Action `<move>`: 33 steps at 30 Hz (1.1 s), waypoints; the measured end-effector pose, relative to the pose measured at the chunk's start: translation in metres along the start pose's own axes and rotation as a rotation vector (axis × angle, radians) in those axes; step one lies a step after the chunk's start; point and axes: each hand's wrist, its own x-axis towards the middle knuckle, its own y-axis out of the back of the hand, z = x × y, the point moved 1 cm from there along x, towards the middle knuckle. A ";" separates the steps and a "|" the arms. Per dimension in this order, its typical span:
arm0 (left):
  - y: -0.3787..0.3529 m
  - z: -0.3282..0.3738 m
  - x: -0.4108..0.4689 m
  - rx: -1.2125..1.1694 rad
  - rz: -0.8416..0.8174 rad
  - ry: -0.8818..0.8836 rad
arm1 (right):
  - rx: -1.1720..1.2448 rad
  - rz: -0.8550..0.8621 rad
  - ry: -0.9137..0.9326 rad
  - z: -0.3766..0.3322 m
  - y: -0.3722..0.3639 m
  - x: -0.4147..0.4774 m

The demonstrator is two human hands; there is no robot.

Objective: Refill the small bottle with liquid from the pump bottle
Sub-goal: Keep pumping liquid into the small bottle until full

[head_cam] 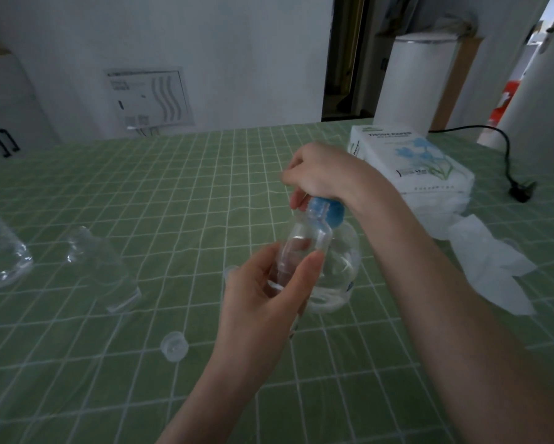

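Small bottle [304, 238] held under the pump spout.
The left fingers [311, 262] grip it near upright, mouth just beneath the right fingers [298, 200], which curl over the pump bottle [343, 267] head.

One pump bottle [344, 257], one small bottle [307, 237], two other clear bottles [0, 251] [106, 270], one cap [174, 346], one tissue pack [410, 158]

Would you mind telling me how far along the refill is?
Done: the small bottle is uncapped; a cap lies on the cloth. In hand: the left hand holds its neck at the blue pump, which the right hand grips. Left: filling, level unclear, then recapping.
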 end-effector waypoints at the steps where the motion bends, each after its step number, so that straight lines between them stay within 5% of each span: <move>1: 0.000 0.000 0.000 0.007 -0.006 -0.001 | -0.002 0.004 0.006 0.000 0.001 0.000; 33: 0.000 -0.005 0.003 0.062 -0.045 -0.048 | -0.006 0.044 0.017 -0.005 0.010 0.001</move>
